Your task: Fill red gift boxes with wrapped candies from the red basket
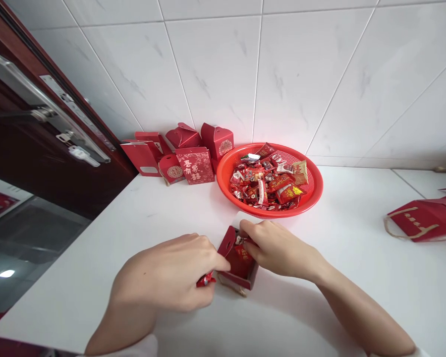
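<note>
A small open red gift box stands on the white counter in front of me. My left hand is closed round a red-wrapped candy at its left side, and its fingers touch the box flap. My right hand reaches into the box from the right, fingers pinched on wrapped candy inside. Just behind the box sits a red plastic basket with several wrapped candies in it.
Several red gift boxes stand against the tiled wall at the back left. Another red box with a rope handle lies at the right. A dark door with a metal handle is on the left, beyond the counter edge.
</note>
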Available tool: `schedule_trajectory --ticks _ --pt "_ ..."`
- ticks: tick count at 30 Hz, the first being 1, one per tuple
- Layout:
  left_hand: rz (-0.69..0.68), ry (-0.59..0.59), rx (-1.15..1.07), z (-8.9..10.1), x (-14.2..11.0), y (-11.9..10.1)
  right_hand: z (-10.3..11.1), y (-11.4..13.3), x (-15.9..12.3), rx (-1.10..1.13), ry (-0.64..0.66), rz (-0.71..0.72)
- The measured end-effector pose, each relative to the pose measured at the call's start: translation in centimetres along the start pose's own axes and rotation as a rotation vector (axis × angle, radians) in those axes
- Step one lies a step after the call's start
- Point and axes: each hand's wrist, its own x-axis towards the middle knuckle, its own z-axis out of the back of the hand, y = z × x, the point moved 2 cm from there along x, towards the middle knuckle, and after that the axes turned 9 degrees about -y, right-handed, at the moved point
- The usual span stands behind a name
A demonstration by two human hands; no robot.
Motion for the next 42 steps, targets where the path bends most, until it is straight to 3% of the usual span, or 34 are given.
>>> schedule_trajectory --ticks 9,15,20,26,32,42 --pt "-0.100 0.018 -0.055 -0.9 -0.1 0.2 0.0 0.2 -0.2 -0.023 -0.035 -0.024" --pt "-0.055 0.040 -0.016 -0.7 0.1 -0.2 0.1 0.2 -0.1 -0.035 0.016 0.020" --pt "-0.043 0.064 -0.059 -0.5 0.4 -0.3 0.1 0.5 -0.5 -0.140 0.131 0.124" --pt "-0.024 0.070 -0.051 -0.4 0.6 0.1 -0.1 0.2 -0.5 -0.166 0.012 0.048" --pt "-0.052 0.104 -0.045 -0.5 0.8 0.4 0.2 0.2 -0.4 -0.135 0.038 0.034" --pt "-0.074 0.013 -0.003 -1.1 0.3 0.6 0.6 0.1 -0.4 -0.110 0.047 0.024"
